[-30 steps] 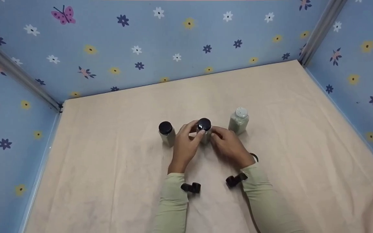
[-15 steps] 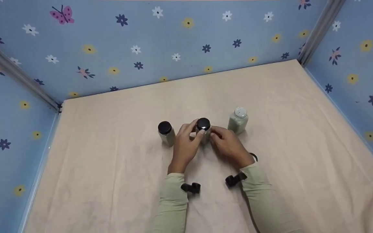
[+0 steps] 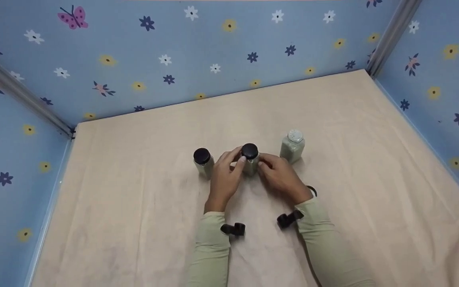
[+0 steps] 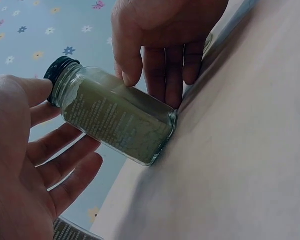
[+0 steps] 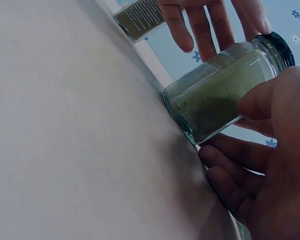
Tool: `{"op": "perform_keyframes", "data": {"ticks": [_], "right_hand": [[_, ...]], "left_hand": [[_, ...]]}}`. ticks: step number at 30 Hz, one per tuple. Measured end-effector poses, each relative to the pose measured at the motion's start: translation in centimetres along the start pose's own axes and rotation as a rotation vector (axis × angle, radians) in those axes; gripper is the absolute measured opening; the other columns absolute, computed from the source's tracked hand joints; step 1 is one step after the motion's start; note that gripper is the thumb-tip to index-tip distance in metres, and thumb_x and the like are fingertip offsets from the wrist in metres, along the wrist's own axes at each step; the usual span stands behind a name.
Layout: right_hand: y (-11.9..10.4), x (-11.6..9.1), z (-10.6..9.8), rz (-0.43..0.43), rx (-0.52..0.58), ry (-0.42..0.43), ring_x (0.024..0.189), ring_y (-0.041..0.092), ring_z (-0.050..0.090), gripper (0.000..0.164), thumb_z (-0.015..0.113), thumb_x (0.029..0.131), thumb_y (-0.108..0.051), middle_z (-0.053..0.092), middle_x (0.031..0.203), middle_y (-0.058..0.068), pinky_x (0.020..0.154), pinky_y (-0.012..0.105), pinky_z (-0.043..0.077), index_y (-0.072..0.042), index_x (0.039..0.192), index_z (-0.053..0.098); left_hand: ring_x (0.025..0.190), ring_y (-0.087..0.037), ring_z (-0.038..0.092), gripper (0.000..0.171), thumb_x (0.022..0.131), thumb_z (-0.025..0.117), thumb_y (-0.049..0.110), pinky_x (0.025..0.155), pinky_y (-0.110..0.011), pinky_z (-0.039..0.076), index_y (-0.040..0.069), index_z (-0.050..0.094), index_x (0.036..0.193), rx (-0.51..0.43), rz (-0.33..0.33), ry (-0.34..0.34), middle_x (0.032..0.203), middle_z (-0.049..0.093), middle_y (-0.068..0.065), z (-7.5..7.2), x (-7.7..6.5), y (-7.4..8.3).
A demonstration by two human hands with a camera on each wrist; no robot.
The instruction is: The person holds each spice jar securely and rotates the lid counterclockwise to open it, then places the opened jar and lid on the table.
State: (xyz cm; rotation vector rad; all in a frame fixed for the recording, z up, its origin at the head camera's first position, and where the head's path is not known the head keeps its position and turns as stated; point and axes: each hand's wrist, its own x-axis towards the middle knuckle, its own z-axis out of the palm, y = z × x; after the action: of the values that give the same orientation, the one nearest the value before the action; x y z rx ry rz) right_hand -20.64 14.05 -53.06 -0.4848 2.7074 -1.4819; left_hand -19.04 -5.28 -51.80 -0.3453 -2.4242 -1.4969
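A glass spice jar (image 3: 251, 168) of green powder stands upright on the cloth between my hands. Its black screw cap (image 4: 58, 72) is on. My left hand (image 3: 224, 179) pinches the cap's edge between thumb and index finger, its other fingers spread loosely beside the glass in the left wrist view. From the other side, my right hand (image 3: 283, 177) grips the jar's body, with the thumb (image 5: 260, 102) on the glass and lower fingers curled near the base. White print covers one face of the jar in the left wrist view.
Left of my hands stands a second black-capped jar (image 3: 203, 163). To the right, a third jar (image 3: 292, 149) shows a pale perforated shaker top. Beige cloth (image 3: 134, 199) covers the table, and flowered blue panels (image 3: 197, 44) rise at the back and sides.
My left thumb has slid left off the front of the cap to its side, showing more of the jar. The right hand keeps its place. The head view has shifted slightly.
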Motion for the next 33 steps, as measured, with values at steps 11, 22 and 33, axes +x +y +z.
{"op": "perform_keyframes", "data": {"ticks": [11, 22, 33], "right_hand": [[-0.21, 0.09, 0.19, -0.002, -0.021, -0.007, 0.103, 0.014, 0.063, 0.021, 0.053, 0.102, -0.015, 0.069, 0.107, -0.004, 0.095, 0.037, 0.049, -0.016, 0.114, 0.07], [-0.05, 0.09, 0.07, -0.018, 0.003, -0.001, 0.103, 0.014, 0.063, 0.02, 0.053, 0.102, -0.015, 0.069, 0.106, -0.004, 0.095, 0.038, 0.049, -0.017, 0.111, 0.071], [-0.06, -0.12, -0.12, -0.039, 0.006, -0.013, 0.111, 0.013, 0.062, 0.025, 0.053, 0.103, -0.016, 0.069, 0.116, -0.004, 0.1, 0.037, 0.047, -0.016, 0.122, 0.07]], "left_hand": [[0.102, -0.012, 0.064, 0.036, 0.1, 0.063, 0.026, 0.078, -0.03, 0.054, 0.011, 0.064, 0.132, -0.017, -0.021, 0.025, 0.112, 0.068, -0.002, -0.09, -0.1, -0.04], [0.105, -0.012, 0.062, 0.044, 0.1, 0.064, 0.028, 0.08, -0.027, 0.055, 0.01, 0.06, 0.139, -0.007, -0.037, -0.006, 0.113, 0.063, -0.003, 0.28, 0.09, 0.17], [0.107, -0.013, 0.06, 0.048, 0.101, 0.061, 0.032, 0.084, -0.027, 0.054, 0.015, 0.055, 0.145, -0.045, -0.061, -0.03, 0.116, 0.06, -0.004, 0.34, -0.01, 0.16]]}}
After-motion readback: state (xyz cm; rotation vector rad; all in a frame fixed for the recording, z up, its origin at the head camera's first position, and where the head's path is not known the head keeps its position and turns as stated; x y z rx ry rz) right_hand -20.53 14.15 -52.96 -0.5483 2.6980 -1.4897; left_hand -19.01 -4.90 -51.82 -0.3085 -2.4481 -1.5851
